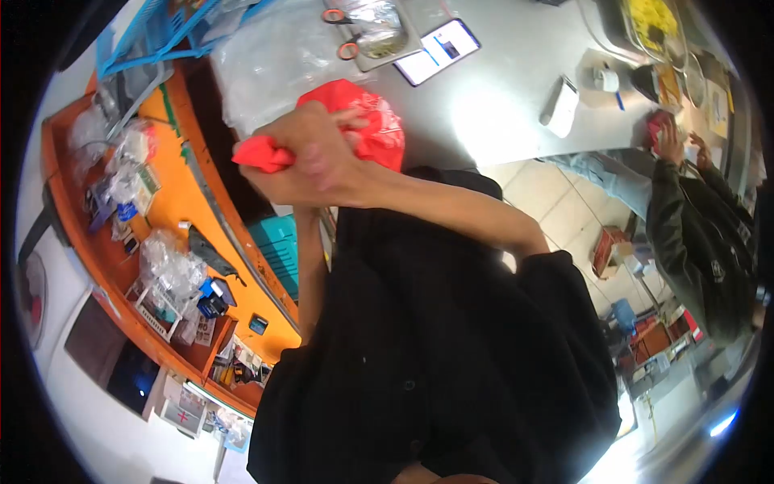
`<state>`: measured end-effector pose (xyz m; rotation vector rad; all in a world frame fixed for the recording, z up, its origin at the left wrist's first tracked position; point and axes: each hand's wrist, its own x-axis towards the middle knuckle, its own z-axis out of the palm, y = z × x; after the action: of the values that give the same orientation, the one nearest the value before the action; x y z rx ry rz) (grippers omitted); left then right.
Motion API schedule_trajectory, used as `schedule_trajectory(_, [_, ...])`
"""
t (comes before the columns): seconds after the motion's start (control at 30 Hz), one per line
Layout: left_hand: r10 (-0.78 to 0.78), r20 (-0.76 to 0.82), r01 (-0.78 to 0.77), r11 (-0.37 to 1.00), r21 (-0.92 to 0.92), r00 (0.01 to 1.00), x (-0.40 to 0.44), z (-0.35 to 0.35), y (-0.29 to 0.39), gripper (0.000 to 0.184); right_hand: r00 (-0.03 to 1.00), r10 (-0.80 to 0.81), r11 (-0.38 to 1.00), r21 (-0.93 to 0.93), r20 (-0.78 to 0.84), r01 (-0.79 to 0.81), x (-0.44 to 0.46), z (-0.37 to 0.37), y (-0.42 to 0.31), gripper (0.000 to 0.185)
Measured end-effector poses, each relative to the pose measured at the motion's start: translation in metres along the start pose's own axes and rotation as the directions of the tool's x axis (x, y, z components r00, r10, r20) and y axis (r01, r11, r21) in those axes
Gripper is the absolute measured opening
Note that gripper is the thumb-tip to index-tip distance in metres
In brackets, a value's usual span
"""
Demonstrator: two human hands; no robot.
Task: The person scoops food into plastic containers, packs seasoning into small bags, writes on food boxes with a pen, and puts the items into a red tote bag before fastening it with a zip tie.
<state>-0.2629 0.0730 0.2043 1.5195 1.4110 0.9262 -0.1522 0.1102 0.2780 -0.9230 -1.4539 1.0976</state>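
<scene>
A red plastic bag (380,129) with white print hangs over the edge of the metal counter (500,97). Both my hands are closed together around its twisted neck, and a red end sticks out on the left side. My right hand (326,165) lies over the front, its forearm crossing from the right. My left hand (274,187) comes up from below, pressed against it and partly covered. Overlap and blur hide some fingers. Clear plastic bags (266,81) lie just beyond the hands.
Behind are a metal tray (411,40), orange-handled scissors (348,51) and a phone (439,52). A white device (560,107) sits farther right. An orange shelf unit (201,194) curves along the left. At the right, a co-worker in a dark jacket (701,234) handles something red.
</scene>
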Motion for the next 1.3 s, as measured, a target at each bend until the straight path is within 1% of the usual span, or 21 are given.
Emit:
schedule_trajectory(0.03, [-0.010,-0.010,0.010,1.000,-0.005,1.000,0.004,0.000,-0.002,0.031,0.994,0.077,0.997,0.029,-0.073,-0.075,0.001,0.005,0.001,0.029])
schedule_trajectory(0.13, [-0.027,-0.060,0.025,0.999,-0.040,0.998,0.015,-0.001,-0.009,0.028,0.985,0.065,0.993,0.107,-0.158,-0.048,0.006,0.012,0.007,0.036])
schedule_trajectory(0.23, [-0.024,-0.106,0.015,0.996,-0.083,0.994,0.018,0.006,-0.011,0.030,0.986,0.156,0.962,0.235,-0.059,-0.138,0.012,-0.008,0.005,0.041])
schedule_trajectory(0.37, [-0.017,-0.105,0.002,0.991,-0.133,0.994,0.003,0.026,-0.013,0.037,0.980,0.179,0.977,0.133,-0.087,-0.167,0.006,-0.028,-0.003,0.029])
schedule_trajectory(0.43, [-0.047,-0.096,0.026,0.979,-0.203,0.994,-0.007,0.028,-0.011,0.043,0.970,-0.091,0.992,0.069,-0.226,0.110,-0.002,-0.059,0.010,0.013])
schedule_trajectory(0.47, [-0.066,-0.107,0.036,0.965,-0.262,0.992,-0.006,0.028,-0.007,0.045,0.971,-0.004,0.996,0.091,-0.238,0.026,-0.018,-0.085,0.019,0.020])
schedule_trajectory(0.5, [-0.092,-0.130,0.043,0.941,-0.335,0.987,-0.003,0.029,0.000,0.048,0.954,0.061,0.998,-0.009,-0.293,-0.066,-0.050,-0.116,0.042,0.030])
schedule_trajectory(0.53, [-0.112,-0.172,0.031,0.910,-0.414,0.979,0.001,0.030,0.009,0.048,0.930,0.125,0.981,-0.097,-0.346,-0.168,-0.082,-0.148,0.065,0.041])
schedule_trajectory(0.57, [-0.179,-0.141,0.082,0.852,-0.517,0.974,-0.001,0.026,0.006,0.048,0.869,0.305,0.850,-0.300,-0.390,-0.433,-0.118,-0.183,0.092,0.038])
schedule_trajectory(0.6, [-0.239,-0.115,0.119,0.776,-0.620,0.964,-0.002,0.024,0.006,0.048,0.832,0.248,0.763,-0.428,-0.497,-0.484,-0.174,-0.206,0.117,0.036])
schedule_trajectory(0.63, [-0.293,-0.092,0.144,0.691,-0.708,0.952,-0.001,0.024,0.006,0.048,0.681,0.357,0.595,-0.406,-0.640,-0.693,-0.210,-0.218,0.121,0.030])
schedule_trajectory(0.67, [-0.342,-0.070,0.160,0.600,-0.784,0.937,0.000,0.022,0.004,0.048,0.761,0.255,0.212,-0.733,-0.597,-0.646,-0.241,-0.232,0.136,0.030])
schedule_trajectory(0.7, [-0.371,-0.020,0.183,0.503,-0.845,0.928,-0.001,0.020,0.000,0.049,0.813,0.214,0.177,-0.797,-0.542,-0.578,-0.283,-0.245,0.167,0.033])
schedule_trajectory(0.8, [-0.433,0.116,0.257,0.284,-0.924,0.894,0.004,0.012,0.007,0.049,0.834,0.067,0.231,-0.805,-0.548,-0.547,-0.271,-0.227,0.157,0.033])
schedule_trajectory(0.87, [-0.399,0.180,0.290,0.235,-0.928,0.899,0.003,0.005,0.007,0.049,0.815,-0.015,0.362,-0.763,-0.579,-0.535,-0.282,-0.234,0.173,0.023])
schedule_trajectory(0.93, [-0.372,0.222,0.308,0.189,-0.932,0.901,0.002,0.001,0.012,0.049,0.820,0.029,0.399,-0.745,-0.572,-0.534,-0.283,-0.241,0.173,0.015])
schedule_trajectory(1.03, [-0.363,0.216,0.334,0.304,-0.892,0.906,0.000,0.002,0.017,0.039,0.872,0.045,0.339,-0.814,-0.487,-0.472,-0.281,-0.246,0.170,0.011])
schedule_trajectory(1.13, [-0.070,0.180,0.189,0.552,-0.812,0.981,-0.006,0.002,0.002,0.019,0.864,0.129,0.262,-0.823,-0.487,-0.504,-0.281,-0.244,0.169,0.017])
schedule_trajectory(1.2, [-0.063,0.066,0.083,0.922,-0.377,0.996,-0.018,0.010,0.006,0.018,0.870,0.136,0.286,-0.822,-0.475,-0.493,-0.283,-0.248,0.171,0.020])
schedule_trajectory(1.23, [-0.014,0.056,0.022,0.988,-0.153,0.998,-0.022,0.009,0.012,0.022,0.873,0.140,0.299,-0.821,-0.467,-0.487,-0.284,-0.249,0.171,0.022])
schedule_trajectory(1.3, [0.100,0.093,-0.120,0.961,0.249,0.991,-0.026,0.005,0.026,0.029,0.878,0.092,0.361,-0.806,-0.471,-0.470,-0.283,-0.246,0.164,0.022])
